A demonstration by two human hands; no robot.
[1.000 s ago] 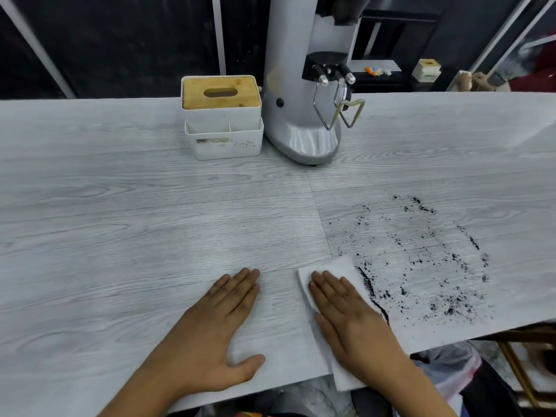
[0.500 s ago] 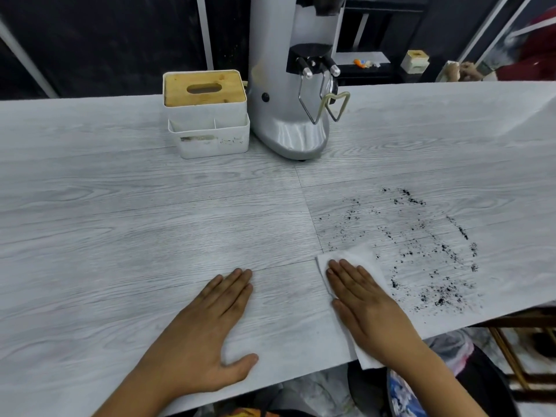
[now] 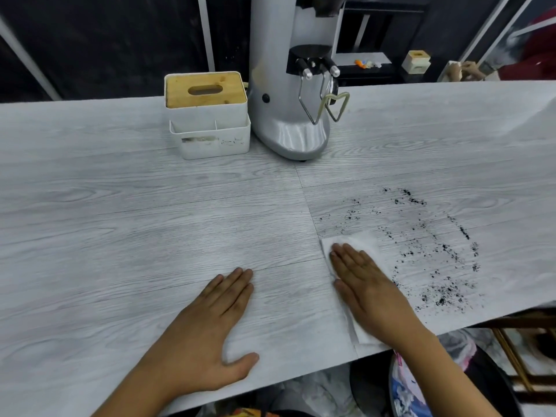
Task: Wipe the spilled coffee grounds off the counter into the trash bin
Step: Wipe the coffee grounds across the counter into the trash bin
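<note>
Dark coffee grounds [image 3: 433, 260] lie scattered over the right part of the pale wood-grain counter [image 3: 120, 236], reaching close to its front edge. My right hand [image 3: 364, 284] lies flat, fingers together, pressing a white tissue [image 3: 361, 240] onto the counter at the left border of the grounds. Part of the tissue shows beyond my fingertips and under my wrist. My left hand [image 3: 210, 332] rests flat on bare counter to the left, holding nothing. Below the front edge, under my right forearm, sits a dark trash bin [image 3: 487, 377] lined with a plastic bag.
A silver coffee grinder [image 3: 285, 115] stands at the back centre, with a white tissue box with a wooden lid [image 3: 207, 115] to its left. A wooden stool frame [image 3: 517, 356] is under the counter's right end.
My right hand has slid the tissue forward, away from me, along the left border of the grounds. The left hand has stayed flat where it was.
</note>
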